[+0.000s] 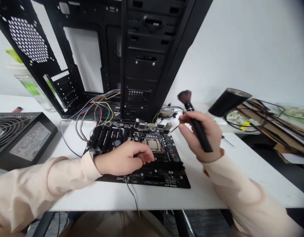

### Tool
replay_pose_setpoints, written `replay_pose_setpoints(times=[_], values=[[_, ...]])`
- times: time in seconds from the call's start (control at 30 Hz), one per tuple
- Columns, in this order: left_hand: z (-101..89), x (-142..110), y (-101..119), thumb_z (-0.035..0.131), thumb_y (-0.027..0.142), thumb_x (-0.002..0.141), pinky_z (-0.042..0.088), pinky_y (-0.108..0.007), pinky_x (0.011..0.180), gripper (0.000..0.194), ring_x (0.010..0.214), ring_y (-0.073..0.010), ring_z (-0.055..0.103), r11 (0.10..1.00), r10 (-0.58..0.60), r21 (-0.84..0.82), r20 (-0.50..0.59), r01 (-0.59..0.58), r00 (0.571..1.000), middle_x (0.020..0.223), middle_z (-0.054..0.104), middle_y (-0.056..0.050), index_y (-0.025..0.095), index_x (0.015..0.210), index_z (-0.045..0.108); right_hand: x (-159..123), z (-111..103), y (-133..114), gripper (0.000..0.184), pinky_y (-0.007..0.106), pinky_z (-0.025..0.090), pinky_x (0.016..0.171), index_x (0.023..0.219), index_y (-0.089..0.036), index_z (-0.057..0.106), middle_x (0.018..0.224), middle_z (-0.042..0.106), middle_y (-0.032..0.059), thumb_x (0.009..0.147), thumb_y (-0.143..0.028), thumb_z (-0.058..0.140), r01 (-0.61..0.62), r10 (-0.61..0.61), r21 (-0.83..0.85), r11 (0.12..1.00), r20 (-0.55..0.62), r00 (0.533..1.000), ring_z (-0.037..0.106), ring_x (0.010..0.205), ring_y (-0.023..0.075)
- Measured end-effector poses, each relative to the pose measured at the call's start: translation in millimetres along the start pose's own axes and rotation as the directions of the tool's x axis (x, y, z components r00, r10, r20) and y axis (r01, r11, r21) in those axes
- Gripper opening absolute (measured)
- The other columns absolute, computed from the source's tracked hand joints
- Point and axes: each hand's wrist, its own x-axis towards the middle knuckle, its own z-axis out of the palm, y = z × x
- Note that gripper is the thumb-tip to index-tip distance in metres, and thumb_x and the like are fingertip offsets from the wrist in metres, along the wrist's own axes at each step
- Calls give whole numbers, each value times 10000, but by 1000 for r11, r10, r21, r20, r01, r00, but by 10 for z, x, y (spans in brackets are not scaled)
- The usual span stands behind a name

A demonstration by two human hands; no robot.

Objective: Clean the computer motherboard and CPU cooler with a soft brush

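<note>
1. White desk (pixel 152 197), smooth-topped; black perforated steel PC case (pixel 142 49) stands behind.
2. Motherboard (pixel 132 136), matte black with ribbed slots, lies flat on desk; thin colored wires (pixel 100 113) loop beside it.
3. Left hand (pixel 123 158) curled, empty, fingertips over board beside metal CPU socket (pixel 153 144).
4. Right hand (pixel 201 131) clamped on soft-bristled brush (pixel 203 140), glossy black handle, just off board's far right corner.

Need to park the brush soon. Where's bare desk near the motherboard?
Widest patch: desk right of the motherboard, below the right hand holding the brush. Narrower strip along the front edge, before the board. Crowded behind the board: coloured wires and the PC case; power supply far left.
</note>
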Motion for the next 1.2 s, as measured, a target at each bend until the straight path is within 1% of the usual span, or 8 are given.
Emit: replay_pose_setpoints(times=[0.1, 0.2, 0.47, 0.7, 0.83, 0.93, 1.03, 1.2], values=[[-26, -10, 0, 434, 74, 582, 500, -256, 714, 313, 765, -149, 606, 999, -14, -29, 33, 15, 999, 808, 668, -26, 157, 801, 641, 54, -63, 197, 353, 399, 526, 796, 1106, -289, 643, 901, 668, 26, 778, -170, 698, -19, 11, -82, 996, -101, 995, 640, 792, 205], [-27, -14, 6, 440, 84, 597, 496, -252, 713, 296, 760, -145, 601, 1000, -19, -21, 24, 19, 1000, 803, 664, -23, 157, 805, 638, 86, -132, 448, 337, 406, 524, 791, 1088, -267, 640, 854, 646, 15, 767, -169, 672, -42, 21, -144, 989, -141, 990, 632, 763, 195], [17, -3, 12, 494, 153, 761, 468, -229, 659, 171, 699, -127, 570, 997, -4, 71, -7, 5, 1000, 771, 651, -22, 139, 825, 652, 58, -250, 1066, 331, 388, 519, 774, 1072, -169, 639, 868, 676, 120, 745, -217, 631, -291, 284, -205, 934, -64, 957, 645, 775, 224], [15, -1, -14, 485, 157, 803, 472, -228, 643, 201, 695, -137, 594, 986, 20, 168, 1, -19, 1000, 777, 676, -36, 125, 854, 676, 33, -226, 984, 377, 471, 510, 819, 1070, -160, 666, 868, 709, 114, 713, -275, 627, -320, 360, -371, 872, 45, 932, 665, 797, 281], [23, -7, -22, 475, 144, 824, 478, -236, 657, 212, 708, -146, 617, 970, 54, 238, 4, -53, 999, 791, 695, -44, 126, 858, 684, 15, -148, 947, 394, 447, 525, 816, 1097, -170, 662, 942, 728, 121, 732, -300, 593, -204, 357, -500, 841, 232, 905, 684, 872, 302], [34, -12, -7, 482, 113, 823, 474, -238, 684, 209, 711, -141, 622, 949, 95, 301, 10, -94, 995, 799, 703, -39, 132, 850, 688, 6, -100, 927, 377, 435, 528, 793, 1084, -173, 667, 954, 734, 121, 738, -299, 585, -123, 311, -522, 844, 290, 905, 685, 865, 301], [41, -18, 16, 486, 80, 813, 473, -234, 711, 212, 712, -131, 622, 924, 137, 356, 28, -138, 990, 806, 705, -30, 142, 843, 687, 12, -97, 872, 355, 417, 525, 764, 1076, -179, 670, 921, 734, 109, 761, -310, 574, -100, 266, -509, 855, 265, 927, 683, 820, 283], [53, -31, 17, 475, 81, 830, 483, -227, 736, 212, 756, -126, 627, 887, 192, 415, 66, -202, 979, 847, 700, -19, 166, 855, 667, 45, -143, 755, 239, 352, 503, 669, 957, -195, 680, 836, 715, 76, 789, -322, 568, -157, 208, -411, 898, 81, 975, 629, 646, 204]])
